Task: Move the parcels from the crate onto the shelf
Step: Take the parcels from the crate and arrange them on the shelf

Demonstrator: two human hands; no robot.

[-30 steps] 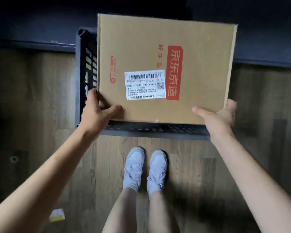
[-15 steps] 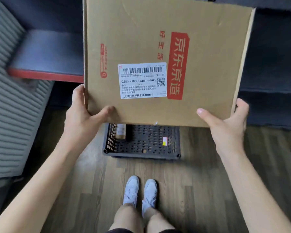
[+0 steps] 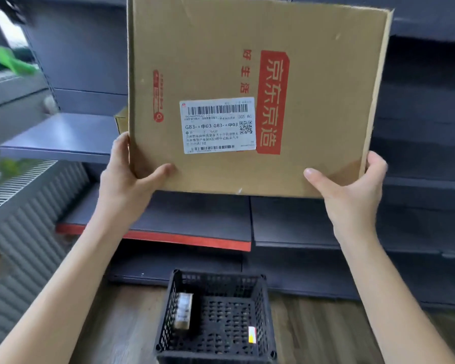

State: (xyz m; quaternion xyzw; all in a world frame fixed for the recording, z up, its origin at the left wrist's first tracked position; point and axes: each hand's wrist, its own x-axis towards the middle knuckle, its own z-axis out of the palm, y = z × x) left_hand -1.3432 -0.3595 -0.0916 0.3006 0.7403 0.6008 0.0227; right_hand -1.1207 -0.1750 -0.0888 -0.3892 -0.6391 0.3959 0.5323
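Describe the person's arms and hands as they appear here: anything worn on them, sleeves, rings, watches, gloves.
Both forearms are bare as far as the picture shows; no sleeve comes into view. The left hand and right hand wear no gloves. No ring, watch or bracelet shows on either wrist or on the visible fingers. The nails that show are short and unpainted.

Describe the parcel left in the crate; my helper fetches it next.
Find the black crate on the floor before the shelves. A small parcel stands against its left wall. It is pale and blurred, larger than the yellow tag opposite.
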